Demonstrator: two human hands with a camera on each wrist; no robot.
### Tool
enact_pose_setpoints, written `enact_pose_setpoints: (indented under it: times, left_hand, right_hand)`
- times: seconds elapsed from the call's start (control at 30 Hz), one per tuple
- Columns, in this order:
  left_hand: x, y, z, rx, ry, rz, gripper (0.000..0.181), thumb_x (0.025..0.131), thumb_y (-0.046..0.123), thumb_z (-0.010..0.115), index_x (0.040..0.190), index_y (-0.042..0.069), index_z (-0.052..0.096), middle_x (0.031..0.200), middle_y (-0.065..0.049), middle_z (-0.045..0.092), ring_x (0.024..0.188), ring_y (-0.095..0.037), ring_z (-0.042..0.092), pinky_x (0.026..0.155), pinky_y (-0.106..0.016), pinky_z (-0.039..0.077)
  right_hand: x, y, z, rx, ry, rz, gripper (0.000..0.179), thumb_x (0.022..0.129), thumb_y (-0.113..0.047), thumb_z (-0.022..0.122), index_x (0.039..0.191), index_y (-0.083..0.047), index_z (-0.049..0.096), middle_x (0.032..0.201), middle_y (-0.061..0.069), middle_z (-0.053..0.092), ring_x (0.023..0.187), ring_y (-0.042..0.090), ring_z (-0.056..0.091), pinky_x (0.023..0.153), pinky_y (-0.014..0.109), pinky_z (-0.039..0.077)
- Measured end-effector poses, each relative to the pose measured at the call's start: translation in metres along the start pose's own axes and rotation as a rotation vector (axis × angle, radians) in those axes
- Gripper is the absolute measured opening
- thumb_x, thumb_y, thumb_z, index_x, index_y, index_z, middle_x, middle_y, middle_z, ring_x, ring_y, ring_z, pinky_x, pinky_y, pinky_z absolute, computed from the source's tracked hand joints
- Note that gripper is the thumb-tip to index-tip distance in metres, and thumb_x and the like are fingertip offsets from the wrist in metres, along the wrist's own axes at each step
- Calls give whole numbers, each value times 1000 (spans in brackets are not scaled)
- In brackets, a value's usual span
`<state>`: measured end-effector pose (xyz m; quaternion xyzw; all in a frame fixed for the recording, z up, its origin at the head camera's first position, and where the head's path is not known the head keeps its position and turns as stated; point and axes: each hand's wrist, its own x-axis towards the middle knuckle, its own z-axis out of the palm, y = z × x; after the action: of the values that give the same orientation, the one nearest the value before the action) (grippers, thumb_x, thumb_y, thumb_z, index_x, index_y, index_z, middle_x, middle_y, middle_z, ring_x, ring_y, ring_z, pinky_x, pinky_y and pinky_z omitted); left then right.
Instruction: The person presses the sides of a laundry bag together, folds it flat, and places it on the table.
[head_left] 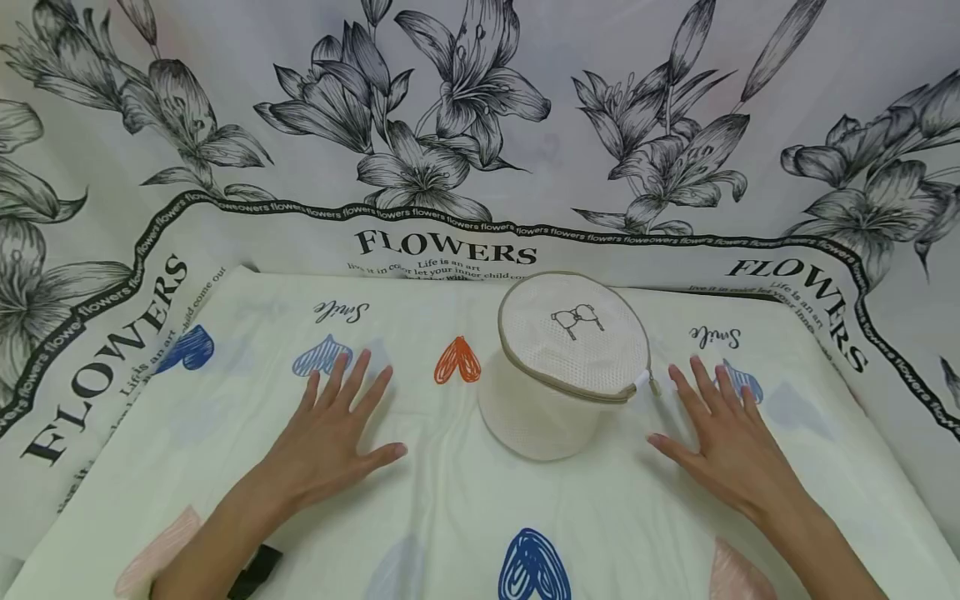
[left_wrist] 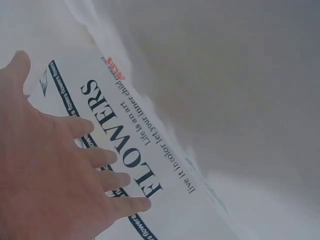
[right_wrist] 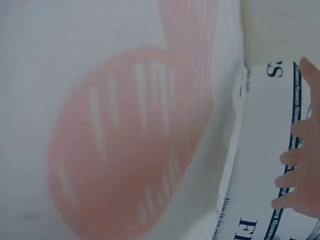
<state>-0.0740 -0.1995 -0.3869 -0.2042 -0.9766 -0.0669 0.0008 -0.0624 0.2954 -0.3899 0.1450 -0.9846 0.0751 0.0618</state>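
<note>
A round cream mesh laundry bag [head_left: 555, 417] stands upright on the heart-printed cloth, right of the middle in the head view. Its tan-edged lid bears a small line drawing of a bra, and a zipper pull [head_left: 654, 385] hangs at the lid's right side. To the left of the bag, my left hand [head_left: 322, 442] is spread palm down with straight fingers, holding nothing. My right hand [head_left: 731, 454] is spread likewise just right of the bag, apart from it. Whether either palm touches the cloth I cannot tell. Neither wrist view shows the bag.
White cloth [head_left: 420, 517] with printed hearts covers the surface under both hands. Behind it hangs a sheet [head_left: 555, 158] with black lily drawings and a "FLOWERS" border. A small black object [head_left: 257, 571] sits by my left wrist.
</note>
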Motion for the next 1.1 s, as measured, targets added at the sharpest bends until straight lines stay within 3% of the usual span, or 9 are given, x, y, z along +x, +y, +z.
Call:
enact_pose_setpoints:
  times: [0.3,0.4,0.5,0.57,0.7,0.97,1.1]
  left_hand:
    - [0,4,-17,9,-10,4,105,85,82,44,161,17,14,166,-12,-2,151,-36,-8,116,-65,0]
    - [0,5,-19,-1,-10,8,105,84,82,45,161,17,13,167,-11,-2,151,-37,-5,116,-66,5]
    - [3,5,-21,-18,3,25,106,84,80,48,161,18,11,167,-11,0,151,-39,3,115,-66,12]
    - [8,5,-23,-29,22,45,105,84,79,50,161,19,10,167,-10,3,150,-40,10,115,-64,17]
    - [17,4,-27,-44,68,84,104,85,76,55,161,21,10,166,-9,9,149,-39,17,115,-60,23]
    - [27,12,-33,-87,154,157,98,88,64,62,161,21,15,165,-8,17,146,-37,26,111,-58,32]
    - [31,18,-35,-100,181,175,96,88,61,66,161,22,17,164,-8,22,143,-35,34,110,-55,36]
  right_hand:
    - [2,-3,-14,5,16,-36,91,93,-56,61,161,-20,13,166,8,7,152,35,4,122,46,-2]
    - [2,-4,-17,30,9,-34,90,93,-55,61,161,-21,14,166,6,9,152,34,7,119,55,12]
    - [3,-5,-22,69,6,-6,87,93,-54,63,161,-26,15,166,3,15,150,34,18,101,66,36]
    - [4,-5,-26,96,12,9,86,93,-51,64,160,-29,17,165,1,20,145,37,29,83,66,45]
    - [6,-3,-35,145,44,10,83,94,-45,66,160,-30,18,162,2,28,132,44,45,71,65,47]
    - [13,-3,-43,173,71,0,80,95,-41,65,160,-32,19,159,7,35,130,44,47,75,68,45]
    - [15,-5,-44,226,96,10,76,96,-37,64,159,-34,21,152,12,44,111,41,62,74,62,48]
